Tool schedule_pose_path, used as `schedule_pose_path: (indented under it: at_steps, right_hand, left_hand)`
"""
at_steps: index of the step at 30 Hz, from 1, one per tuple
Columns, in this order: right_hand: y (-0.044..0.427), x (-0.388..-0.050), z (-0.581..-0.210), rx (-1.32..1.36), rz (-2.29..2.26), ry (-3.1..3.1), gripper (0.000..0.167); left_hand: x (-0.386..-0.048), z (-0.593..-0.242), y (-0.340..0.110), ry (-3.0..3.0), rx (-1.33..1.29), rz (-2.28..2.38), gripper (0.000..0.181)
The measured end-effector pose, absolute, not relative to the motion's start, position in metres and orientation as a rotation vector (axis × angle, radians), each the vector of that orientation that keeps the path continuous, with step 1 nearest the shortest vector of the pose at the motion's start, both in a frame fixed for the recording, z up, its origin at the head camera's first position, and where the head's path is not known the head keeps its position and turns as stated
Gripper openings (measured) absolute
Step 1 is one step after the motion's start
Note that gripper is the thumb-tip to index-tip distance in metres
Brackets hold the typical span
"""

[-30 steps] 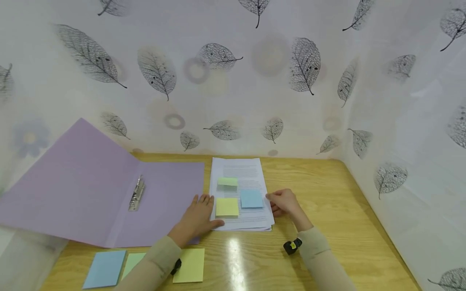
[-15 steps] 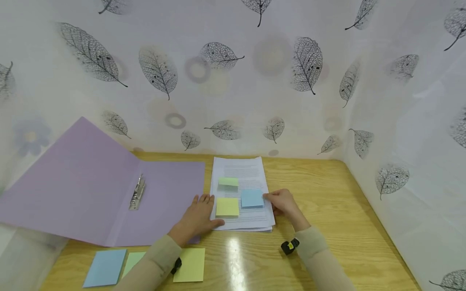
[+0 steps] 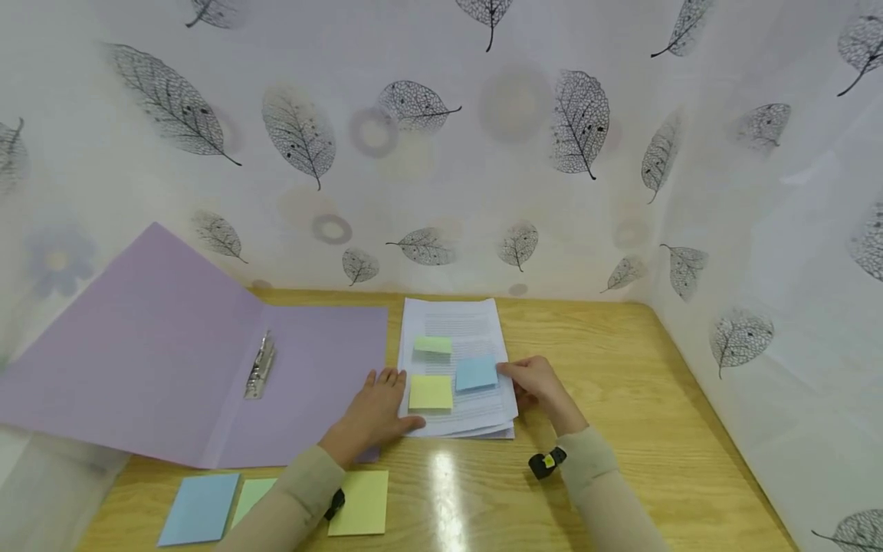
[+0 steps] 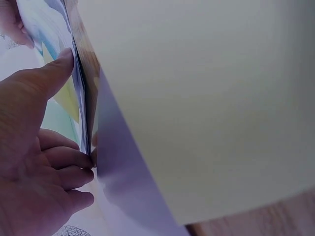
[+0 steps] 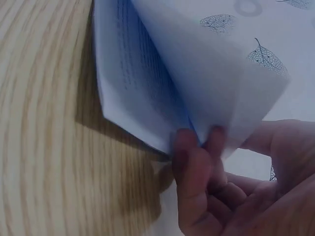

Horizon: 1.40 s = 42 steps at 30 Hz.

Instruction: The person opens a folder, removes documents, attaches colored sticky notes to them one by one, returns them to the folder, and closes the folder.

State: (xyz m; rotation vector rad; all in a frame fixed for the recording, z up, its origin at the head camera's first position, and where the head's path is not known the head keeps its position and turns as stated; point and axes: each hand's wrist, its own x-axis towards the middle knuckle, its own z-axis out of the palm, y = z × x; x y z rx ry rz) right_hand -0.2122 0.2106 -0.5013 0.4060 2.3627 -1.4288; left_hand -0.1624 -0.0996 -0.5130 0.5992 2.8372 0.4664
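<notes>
A stack of printed paper (image 3: 451,316) lies at the table's middle, bearing a green sticky note (image 3: 432,345), a yellow sticky note (image 3: 431,393) and a blue sticky note (image 3: 476,372). My right hand (image 3: 541,382) pinches the stack's right edge. The right wrist view shows a lifted paper sheet (image 5: 197,64) bent up from the printed page beneath, its edge at the thumb and fingers. My left hand (image 3: 372,410) rests along the stack's left edge, fingers relaxed over the purple folder's border, thumb on the paper near the lower left corner.
The purple folder (image 3: 320,349) lies open on the left, its metal clip (image 3: 259,366) near the spine. In front are a blue note pad (image 3: 200,508), a partly hidden green note pad (image 3: 250,494) and a yellow note pad (image 3: 360,504). A leaf-patterned curtain (image 3: 441,176) encloses the table.
My right hand has shifted slightly left, lifting the right side of the upper paper, so its lower right corner separates from the pages below. The blue note tilts with it. My left hand stays put.
</notes>
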Motion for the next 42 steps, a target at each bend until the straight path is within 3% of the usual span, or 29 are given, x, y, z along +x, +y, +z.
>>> schedule_pose_path:
  at_steps: [10, 23, 35, 42]
  right_hand:
    - [0.205, -0.213, -0.503, 0.382, -1.49, 2.312, 0.042]
    - [0.211, -0.216, -0.504, 0.409, -1.663, 2.206, 0.056]
    - [0.211, -0.207, -0.504, 0.281, -1.397, 2.578, 0.039]
    - [0.205, -0.203, -0.489, 0.332, -1.354, 2.568, 0.047]
  left_hand:
    - [-0.162, -0.515, -0.1, 2.824, 0.601, 0.452, 0.102]
    - [-0.162, -0.508, -0.101, 2.817, 0.6, 0.476, 0.101]
    - [-0.167, -0.51, -0.108, 2.779, 0.633, 0.504, 0.089]
    - [-0.165, -0.51, -0.11, 2.796, 0.652, 0.468, 0.092]
